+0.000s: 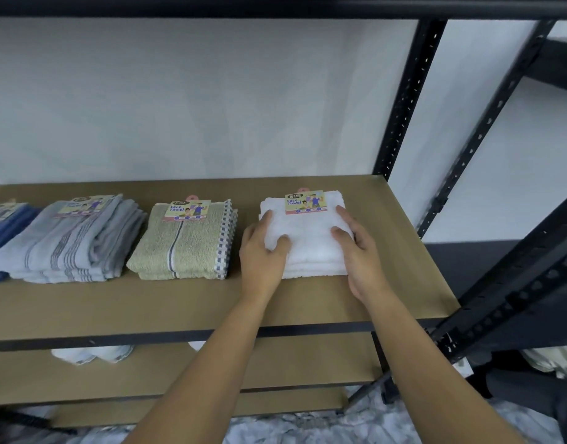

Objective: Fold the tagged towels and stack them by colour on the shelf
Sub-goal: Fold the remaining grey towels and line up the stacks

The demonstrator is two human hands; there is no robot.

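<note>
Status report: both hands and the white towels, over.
Left hand and right hand rest on white towel stack. Stack sits on shelf, right of green stack. Nothing blocks it.

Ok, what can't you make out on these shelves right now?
Head view:
- Blue towels: cut off by the left edge.
- White cloth on the lower shelf: mostly hidden by the upper shelf.
- Grey stack's tag: print blurred.
- White stack's tag: small print too tiny.

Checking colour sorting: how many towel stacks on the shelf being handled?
4: blue stack at far left, cropped; grey stack; green stack; white stack rightmost. More may be off-frame.
</note>
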